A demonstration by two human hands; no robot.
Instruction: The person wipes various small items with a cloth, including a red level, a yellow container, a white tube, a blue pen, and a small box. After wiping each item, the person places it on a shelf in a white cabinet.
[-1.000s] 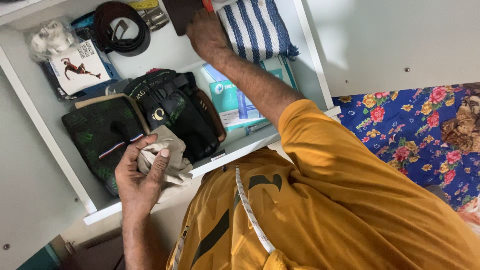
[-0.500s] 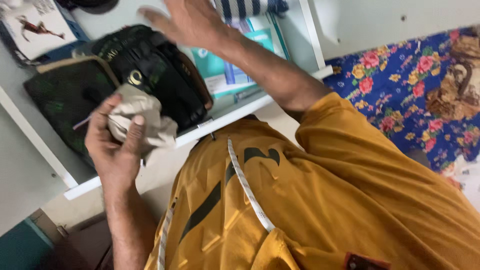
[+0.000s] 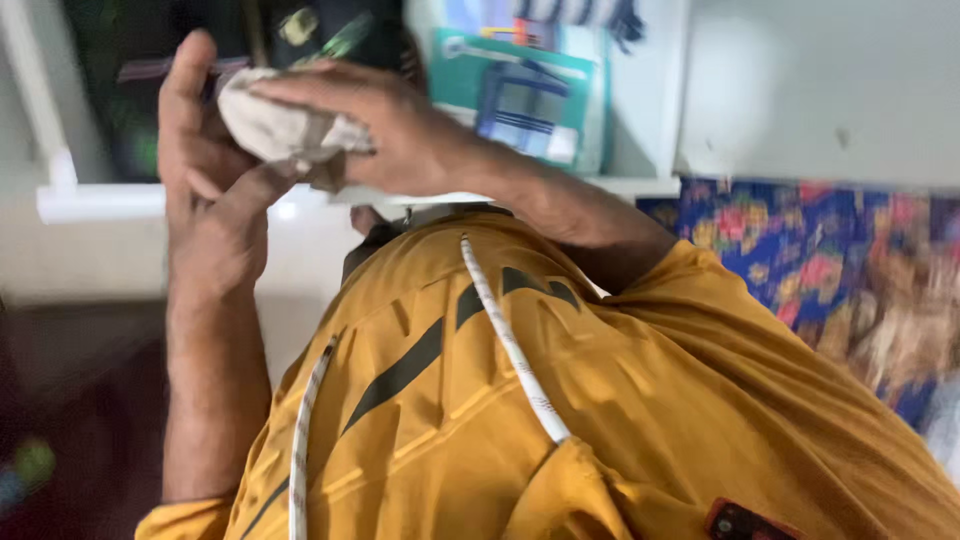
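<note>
We see the beige cloth (image 3: 285, 130) bunched up between both hands, held in the air in front of the white shelf (image 3: 110, 200). The left hand (image 3: 205, 170) stands upright at the cloth's left, its fingers stretched up along the bundle and its thumb pressed in beneath, so it is clamped on the cloth from the side and below. The right hand (image 3: 385, 125) comes in from the right and lies over the cloth's top, its fingers curled over the upper edge and closed on the fabric. The cloth thus sits between the two palms, with its crumpled pale middle showing in the gap.

Behind the hands, on the shelf, lies a dark bag (image 3: 130, 90) with green markings, though the view is blurred there and we cannot tell its shape well. To the right of it stands a teal packet (image 3: 520, 85), and above that a striped blue and white towel (image 3: 575, 12) shows at the frame's top. Below, we see the mustard shirt (image 3: 600, 400) and, at right, a floral blue fabric (image 3: 800, 260).
</note>
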